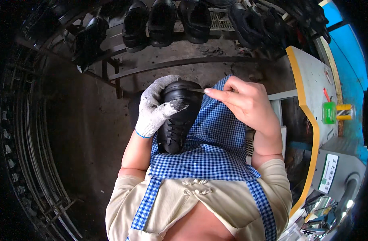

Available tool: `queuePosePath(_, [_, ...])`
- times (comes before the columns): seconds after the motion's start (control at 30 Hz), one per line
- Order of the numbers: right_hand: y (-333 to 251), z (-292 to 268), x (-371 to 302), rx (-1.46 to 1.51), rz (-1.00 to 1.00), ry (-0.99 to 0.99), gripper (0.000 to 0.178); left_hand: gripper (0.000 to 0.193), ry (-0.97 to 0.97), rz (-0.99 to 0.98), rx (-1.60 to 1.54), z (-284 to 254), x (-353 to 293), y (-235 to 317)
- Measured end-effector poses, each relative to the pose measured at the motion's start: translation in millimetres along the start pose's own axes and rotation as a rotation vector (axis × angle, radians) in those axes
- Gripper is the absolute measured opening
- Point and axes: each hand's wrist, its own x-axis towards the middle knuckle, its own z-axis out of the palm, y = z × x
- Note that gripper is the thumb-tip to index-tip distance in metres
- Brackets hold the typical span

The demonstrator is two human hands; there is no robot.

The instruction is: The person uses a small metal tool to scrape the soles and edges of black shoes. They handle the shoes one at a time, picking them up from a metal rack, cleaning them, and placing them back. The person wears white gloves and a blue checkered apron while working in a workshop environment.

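My left hand (154, 106), in a white knitted glove with a dark, worn thumb, grips a black lace-up shoe (184, 116) over my lap. The thumb lies across the shoe's upper, and the fingers wrap its far left side. The laces face up, nearer to my body. My bare right hand (246, 98) is closed in a pinch on a thin, narrow tool (198, 90). Its tip touches the far right edge of the shoe. Most of the tool is hidden by my fingers, so its exact kind is unclear. A blue checked apron (216, 128) covers my lap.
Several black shoes (162, 22) stand on a metal rack (172, 63) ahead. At right is a white table with a yellow edge (298, 80), bearing a green container (329, 112) and a grey machine (340, 168). Metal rails (35, 148) curve along the left.
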Motion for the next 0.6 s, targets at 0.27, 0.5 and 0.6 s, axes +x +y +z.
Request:
queuePosePath(0.27, [5, 7, 2, 0.046, -0.007, 0.035, 0.033, 0.072, 0.011, 0.001, -0.028, -2, 2, -2])
queuePosePath(0.5, [11, 29, 2, 0.205, 0.063, 0.123, 0.032, 0.070, -0.009, 0.017, 0.018, 3, 1, -2])
queuePosePath(0.6, [27, 36, -12, 0.388, 0.152, 0.153, 0.033, 0.069, -0.012, 0.030, 0.010, 0, 3, -2])
